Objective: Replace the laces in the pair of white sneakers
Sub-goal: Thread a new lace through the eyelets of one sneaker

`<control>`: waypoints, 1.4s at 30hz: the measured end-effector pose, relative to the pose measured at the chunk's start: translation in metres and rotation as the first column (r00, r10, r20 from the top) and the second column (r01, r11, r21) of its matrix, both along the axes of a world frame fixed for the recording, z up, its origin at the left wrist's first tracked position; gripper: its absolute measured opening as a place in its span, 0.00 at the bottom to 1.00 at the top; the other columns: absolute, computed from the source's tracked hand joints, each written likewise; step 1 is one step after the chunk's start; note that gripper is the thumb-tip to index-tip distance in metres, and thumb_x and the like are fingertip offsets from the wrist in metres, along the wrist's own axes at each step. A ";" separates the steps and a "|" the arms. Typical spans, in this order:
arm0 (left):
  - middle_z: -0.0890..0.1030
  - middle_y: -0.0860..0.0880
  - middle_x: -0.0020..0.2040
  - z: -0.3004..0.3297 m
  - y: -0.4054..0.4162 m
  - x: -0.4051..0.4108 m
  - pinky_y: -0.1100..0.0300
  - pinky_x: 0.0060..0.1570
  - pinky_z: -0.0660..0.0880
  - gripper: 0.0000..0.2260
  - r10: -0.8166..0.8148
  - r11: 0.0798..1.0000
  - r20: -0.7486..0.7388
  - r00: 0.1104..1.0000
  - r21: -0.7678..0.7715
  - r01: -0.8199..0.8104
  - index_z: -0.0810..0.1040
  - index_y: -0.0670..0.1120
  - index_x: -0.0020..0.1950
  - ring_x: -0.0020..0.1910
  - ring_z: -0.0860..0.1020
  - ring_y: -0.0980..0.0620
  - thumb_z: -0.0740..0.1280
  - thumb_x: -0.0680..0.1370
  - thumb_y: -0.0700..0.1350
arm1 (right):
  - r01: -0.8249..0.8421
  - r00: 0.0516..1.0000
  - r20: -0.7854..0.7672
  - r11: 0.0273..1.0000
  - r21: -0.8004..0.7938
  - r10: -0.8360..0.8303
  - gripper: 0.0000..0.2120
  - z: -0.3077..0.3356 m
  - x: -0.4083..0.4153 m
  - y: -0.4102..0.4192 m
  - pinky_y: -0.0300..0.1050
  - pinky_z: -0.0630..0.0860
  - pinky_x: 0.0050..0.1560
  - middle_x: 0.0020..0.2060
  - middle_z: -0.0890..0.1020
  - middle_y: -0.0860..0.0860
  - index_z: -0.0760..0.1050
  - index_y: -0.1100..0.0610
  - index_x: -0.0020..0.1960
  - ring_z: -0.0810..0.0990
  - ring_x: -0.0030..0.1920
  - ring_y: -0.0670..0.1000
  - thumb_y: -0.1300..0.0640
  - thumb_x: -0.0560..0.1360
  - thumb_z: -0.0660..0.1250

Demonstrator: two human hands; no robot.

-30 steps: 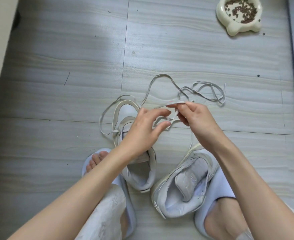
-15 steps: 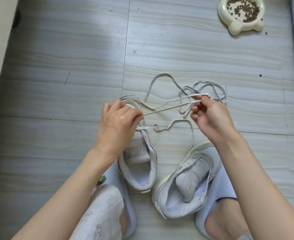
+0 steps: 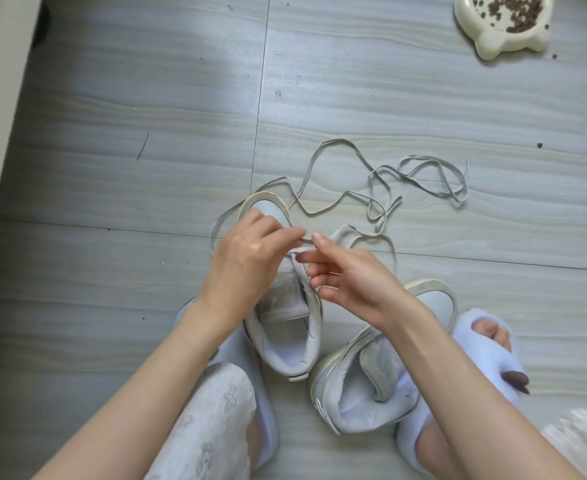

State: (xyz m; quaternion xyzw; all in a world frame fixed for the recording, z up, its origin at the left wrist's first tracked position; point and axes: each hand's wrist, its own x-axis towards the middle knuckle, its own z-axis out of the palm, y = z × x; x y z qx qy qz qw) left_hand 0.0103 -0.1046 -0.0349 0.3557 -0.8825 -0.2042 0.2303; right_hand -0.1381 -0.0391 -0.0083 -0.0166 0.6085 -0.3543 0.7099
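Grey plank floor, two sneakers, loose laces, pet-food bowl

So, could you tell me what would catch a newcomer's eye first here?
Two hands meet mid-frame, the left hand and right hand working a lace over the left sneaker. Loose laces sprawl on the floor just beyond. A cream pet bowl of kibble sits top right.

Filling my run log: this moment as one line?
left hand pinches lace | right hand open beside | over left sneaker | right sneaker unlaced
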 end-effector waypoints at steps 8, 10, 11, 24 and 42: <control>0.80 0.46 0.38 -0.009 0.008 0.007 0.60 0.42 0.71 0.05 0.050 0.994 -0.039 0.998 0.102 -0.046 0.82 0.39 0.47 0.40 0.72 0.50 0.68 0.74 0.37 | 0.135 0.973 -0.176 0.988 -0.078 -0.147 0.08 -0.009 0.003 -0.012 0.35 0.63 0.29 0.29 0.73 0.51 0.75 0.59 0.39 0.69 0.27 0.44 0.61 0.76 0.64; 0.79 0.47 0.37 -0.007 0.008 0.006 0.62 0.42 0.70 0.05 0.085 0.993 -0.036 0.996 0.085 -0.081 0.81 0.39 0.43 0.40 0.72 0.50 0.68 0.75 0.40 | 0.151 0.985 -0.080 0.987 -0.049 -0.154 0.08 -0.007 0.006 -0.009 0.34 0.63 0.27 0.29 0.75 0.51 0.75 0.59 0.41 0.71 0.28 0.45 0.56 0.76 0.66; 0.79 0.47 0.36 -0.007 0.008 0.004 0.62 0.42 0.69 0.06 0.083 0.995 -0.037 0.996 0.064 -0.081 0.80 0.40 0.42 0.39 0.71 0.50 0.67 0.75 0.41 | 0.127 0.990 -0.051 0.991 -0.032 -0.129 0.10 -0.007 0.008 -0.008 0.34 0.63 0.26 0.29 0.75 0.51 0.76 0.60 0.41 0.71 0.27 0.45 0.53 0.75 0.67; 0.82 0.47 0.39 -0.021 0.015 0.003 0.49 0.47 0.71 0.10 0.204 0.882 0.237 0.950 0.376 -0.283 0.81 0.46 0.47 0.43 0.77 0.41 0.61 0.76 0.47 | 0.144 0.974 -0.172 0.989 -0.041 -0.149 0.06 -0.030 -0.006 -0.024 0.30 0.75 0.29 0.32 0.79 0.55 0.75 0.63 0.40 0.79 0.26 0.43 0.69 0.75 0.65; 0.79 0.52 0.49 -0.025 0.015 -0.010 0.55 0.52 0.63 0.08 0.263 0.850 0.337 0.904 0.362 -0.382 0.81 0.52 0.52 0.51 0.77 0.49 0.67 0.75 0.49 | -0.306 0.807 -0.553 0.948 -0.089 0.208 0.12 -0.062 0.003 -0.030 0.37 0.72 0.31 0.30 0.76 0.50 0.70 0.54 0.37 0.74 0.29 0.46 0.64 0.78 0.61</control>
